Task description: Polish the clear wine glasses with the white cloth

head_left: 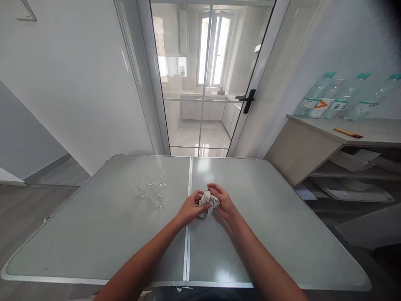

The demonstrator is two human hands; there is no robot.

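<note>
Holding a crumpled whitish cloth (209,202) from its left side, the left grip (189,207) was closed on it, thumb pressed across the near face. The right grip (226,204) cupped the same bundle from the right, fingers bent round its edge. Whether the cloth wrapped anything, or touched the surface beneath, I could not tell. It was just right of the metal strip (191,175) dividing the grey-green bench (282,209). Left of the hands, apart from them, stood a cluster of small clear glassware (153,194), its exact shapes too fine to make out. Beyond the far edge was a glazed door (216,113) with a black lever handle (249,101). To the right, a shelf unit (319,129) carried clear plastic bottles (340,102) with teal caps and, before them, a slim yellow packet (347,133).
</note>
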